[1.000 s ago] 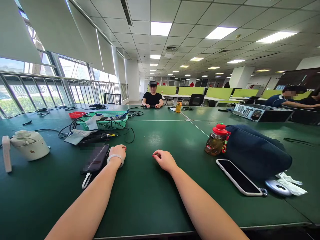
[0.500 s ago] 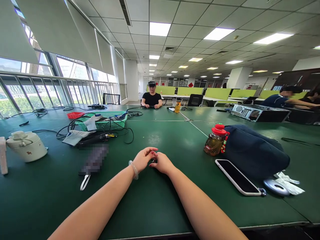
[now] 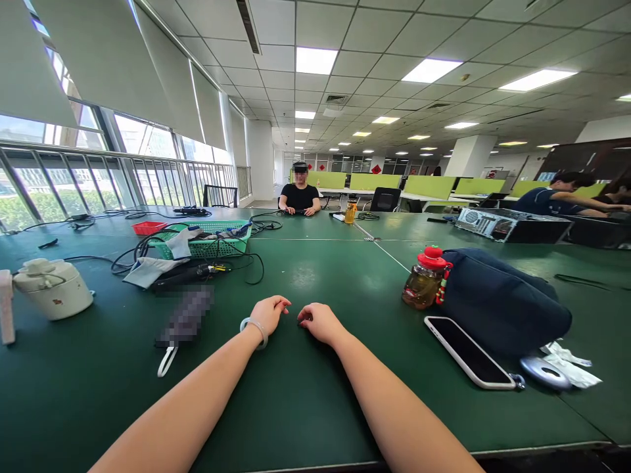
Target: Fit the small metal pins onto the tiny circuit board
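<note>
My left hand (image 3: 269, 315) hovers just above the green table, its fingers bent together and pointing right. A pale bangle (image 3: 254, 332) circles that wrist. Whatever its fingertips may pinch is too small to make out. Across a narrow gap, my right hand (image 3: 321, 323) rests on the table with its fingers curled inward. A dark patch shows under its fingertips, but I cannot tell whether that is an object or shadow. The two hands are apart.
Left are a blurred dark pouch (image 3: 185, 318), a white jug (image 3: 53, 289) and a green basket (image 3: 211, 244) with cables. Right are a red-lidded bottle (image 3: 424, 279), a navy bag (image 3: 505, 299) and a phone (image 3: 470, 353). A person (image 3: 300, 194) sits opposite; others are at far right.
My hands, which were touching over a small dark thing, have separated. The left hand has drawn back to the left; the right hand has stayed nearly in place with its fingers curled further.
</note>
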Available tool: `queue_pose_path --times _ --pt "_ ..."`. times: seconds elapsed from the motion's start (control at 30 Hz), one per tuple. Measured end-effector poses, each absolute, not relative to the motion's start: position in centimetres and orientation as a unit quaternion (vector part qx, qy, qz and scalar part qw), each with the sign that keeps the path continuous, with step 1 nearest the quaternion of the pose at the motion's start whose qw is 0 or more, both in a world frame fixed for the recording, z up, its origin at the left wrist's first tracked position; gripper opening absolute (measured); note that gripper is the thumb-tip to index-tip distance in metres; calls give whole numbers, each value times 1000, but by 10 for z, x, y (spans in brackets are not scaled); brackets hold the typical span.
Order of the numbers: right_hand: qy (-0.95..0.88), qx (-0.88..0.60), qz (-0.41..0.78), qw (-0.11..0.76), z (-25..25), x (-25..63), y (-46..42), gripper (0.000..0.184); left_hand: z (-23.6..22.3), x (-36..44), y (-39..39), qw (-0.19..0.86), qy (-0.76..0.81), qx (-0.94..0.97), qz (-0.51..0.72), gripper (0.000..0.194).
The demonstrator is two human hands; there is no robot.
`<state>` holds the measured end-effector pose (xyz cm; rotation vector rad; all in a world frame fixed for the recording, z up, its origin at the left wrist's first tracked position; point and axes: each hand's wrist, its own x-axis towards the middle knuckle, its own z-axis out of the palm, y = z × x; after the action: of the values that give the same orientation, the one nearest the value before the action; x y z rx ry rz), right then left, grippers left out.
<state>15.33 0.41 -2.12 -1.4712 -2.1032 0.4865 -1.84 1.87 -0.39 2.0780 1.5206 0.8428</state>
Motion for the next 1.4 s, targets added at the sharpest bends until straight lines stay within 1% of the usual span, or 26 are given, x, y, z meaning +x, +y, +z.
queue_pose_path --times 0.13,0.3,0.5,0.67,0.8,1.03,1.23,1.4 --pt "-764 -557 188 264 -21 161 7 19 -4 -18 18 232 544 740 321 28" --pt "-759 -560 200 264 -20 168 8 3 -6 -16 17 232 534 749 316 29" --pt "-753 -532 231 309 -15 161 3 4 -10 -14 17 263 511 755 315 29" --pt "-727 -523 270 355 -14 158 3 6 -3 -13 12 241 497 778 299 28" --pt "-702 -521 309 375 -16 158 5 8 0 -12 9 240 490 786 291 29" --pt "-673 -504 362 403 -18 155 7 3 -1 -9 8 210 466 814 276 31" --pt "-650 -496 395 419 -23 155 10 15 2 -7 4 204 453 822 279 33" --pt "-645 -491 405 423 -26 155 12 18 4 -7 3 202 445 828 275 33"
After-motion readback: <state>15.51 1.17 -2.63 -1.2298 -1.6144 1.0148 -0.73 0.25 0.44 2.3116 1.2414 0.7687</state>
